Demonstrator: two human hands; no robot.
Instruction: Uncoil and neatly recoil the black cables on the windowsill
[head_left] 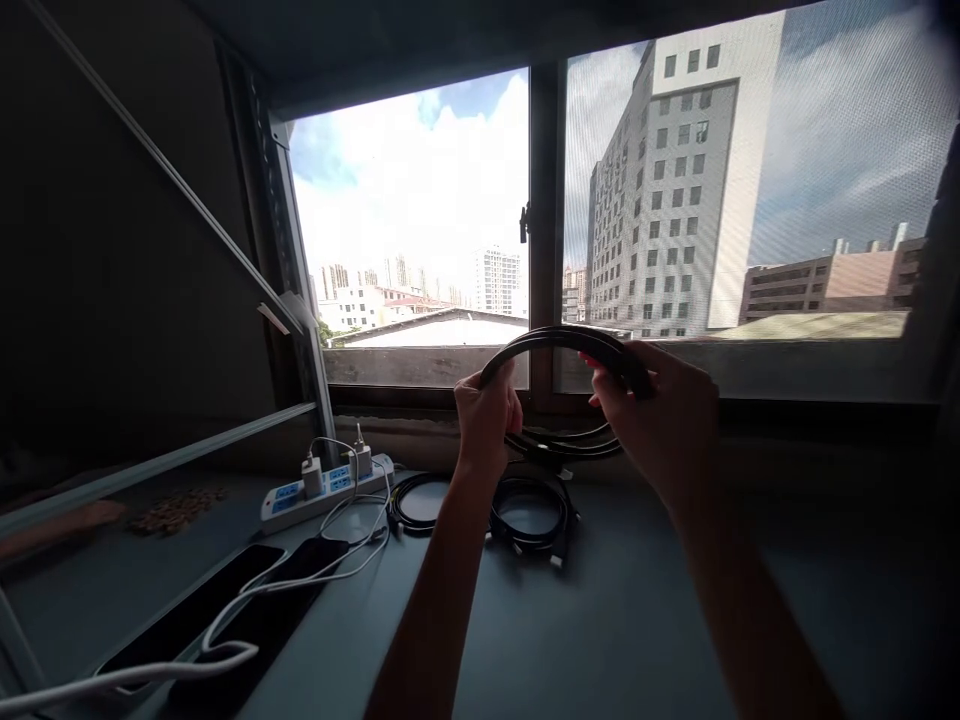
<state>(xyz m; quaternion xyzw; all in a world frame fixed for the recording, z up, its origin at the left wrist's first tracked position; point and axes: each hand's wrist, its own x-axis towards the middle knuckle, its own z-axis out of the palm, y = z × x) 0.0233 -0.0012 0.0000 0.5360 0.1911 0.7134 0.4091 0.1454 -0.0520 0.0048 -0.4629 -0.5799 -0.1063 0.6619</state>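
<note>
A coiled black cable (551, 338) is held up above the table, in front of the window. My left hand (484, 415) grips the left side of the loop, its fingers closed round the strands. On the right side of the same coil my right hand (652, 405) is closed too, with something small and red showing by its fingertips. The lower strands of the coil hang between both hands. Below on the table lie another coiled black cable (531, 540) with light-coloured connectors and, partly behind my left forearm, a further black coil (409, 522).
A white power strip (330, 492) with two plugged-in chargers stands at the left. White cords run from it over two dark phones (199, 610). Metal shelf posts (304, 300) rise at the left. Another person's hand (82, 520) rests near a small brown heap (176, 510).
</note>
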